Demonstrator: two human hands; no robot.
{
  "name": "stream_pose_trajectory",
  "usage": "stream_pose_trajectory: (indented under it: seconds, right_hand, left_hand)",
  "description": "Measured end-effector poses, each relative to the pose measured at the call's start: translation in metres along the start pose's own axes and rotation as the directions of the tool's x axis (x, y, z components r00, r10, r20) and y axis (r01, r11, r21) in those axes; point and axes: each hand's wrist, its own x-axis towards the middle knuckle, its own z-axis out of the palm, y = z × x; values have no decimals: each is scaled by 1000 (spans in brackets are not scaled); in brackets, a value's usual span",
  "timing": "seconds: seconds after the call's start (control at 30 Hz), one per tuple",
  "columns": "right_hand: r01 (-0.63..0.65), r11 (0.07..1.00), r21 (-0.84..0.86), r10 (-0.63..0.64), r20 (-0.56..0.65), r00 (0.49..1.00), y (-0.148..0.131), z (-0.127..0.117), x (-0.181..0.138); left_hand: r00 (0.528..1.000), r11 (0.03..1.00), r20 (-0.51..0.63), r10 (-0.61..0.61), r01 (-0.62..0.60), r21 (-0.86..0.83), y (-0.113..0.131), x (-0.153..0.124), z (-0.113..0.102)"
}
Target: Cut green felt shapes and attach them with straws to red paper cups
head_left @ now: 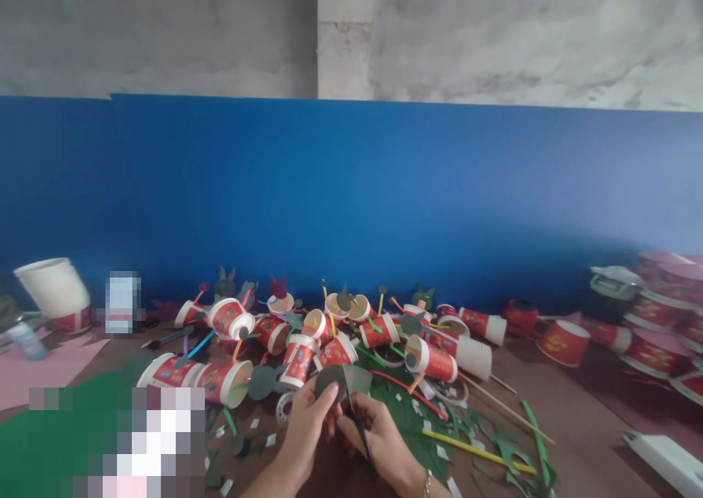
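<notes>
Where scissors (359, 429) sit: at the edge of a dark disc (332, 378), gripped by the right hand (380, 426) (left hand (308, 419) pinches the disc).
Cups (298, 361): crowded just beyond.
Brown tabletop (590, 428): showing right of green scraps (422, 450).

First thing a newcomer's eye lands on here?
Probably the wide blue panel across the middle, below the bare grey wall. Next, the jumble of red paper cups with coloured strips, strewn over the brown tabletop in front of it. Then, at bottom centre, the left hand holding a dark green disc and the right hand holding scissors.
</notes>
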Motion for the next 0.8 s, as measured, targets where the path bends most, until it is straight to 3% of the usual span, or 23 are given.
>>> stream_pose_trajectory:
  seconds: [0.5,0.8]
  right_hand:
    - [-6,1000,-3,6,-24,1000,9,-1,2]
    - [22,999,28,-21,-10,1000,4,-1,0]
  left_hand:
    - [1000,999,15,13,-13,40,3,0,0]
    - [999,999,16,-38,38,11,2,0,-2]
